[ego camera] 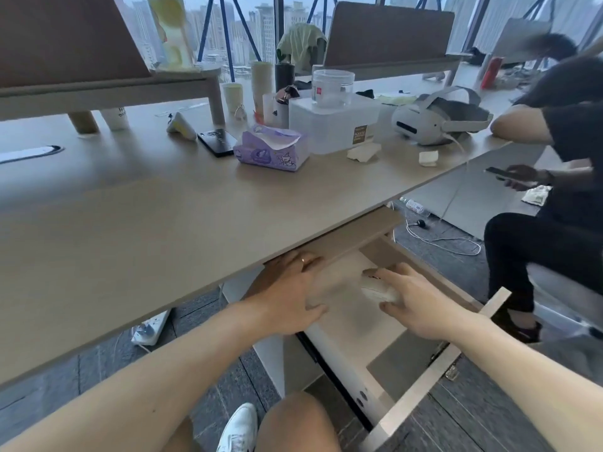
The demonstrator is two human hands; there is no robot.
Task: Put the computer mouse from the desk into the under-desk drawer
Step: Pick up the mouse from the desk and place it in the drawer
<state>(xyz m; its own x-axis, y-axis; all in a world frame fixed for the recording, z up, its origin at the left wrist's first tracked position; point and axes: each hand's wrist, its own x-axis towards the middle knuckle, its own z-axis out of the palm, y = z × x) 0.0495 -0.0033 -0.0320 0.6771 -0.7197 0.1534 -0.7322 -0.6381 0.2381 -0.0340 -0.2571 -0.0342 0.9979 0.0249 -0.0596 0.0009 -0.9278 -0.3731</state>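
Note:
The under-desk drawer (411, 399) is pulled out wide below the front edge of the desk (137, 223). Inside it, my right hand (414, 301) is curled around a white computer mouse (378, 290), low over the drawer's pale floor. Whether the mouse touches the floor I cannot tell. My left hand (290, 295) reaches in from the left. Its fingers lie spread on the drawer's left side, under the desk edge, and it holds nothing.
On the desk stand a purple tissue pack (270, 148), a black phone (217, 141), a white box (336, 122) under a clear jar, cups and a white headset (430, 119). A seated person (551, 177) with a phone is at the right. A power strip (150, 327) and cables lie on the floor.

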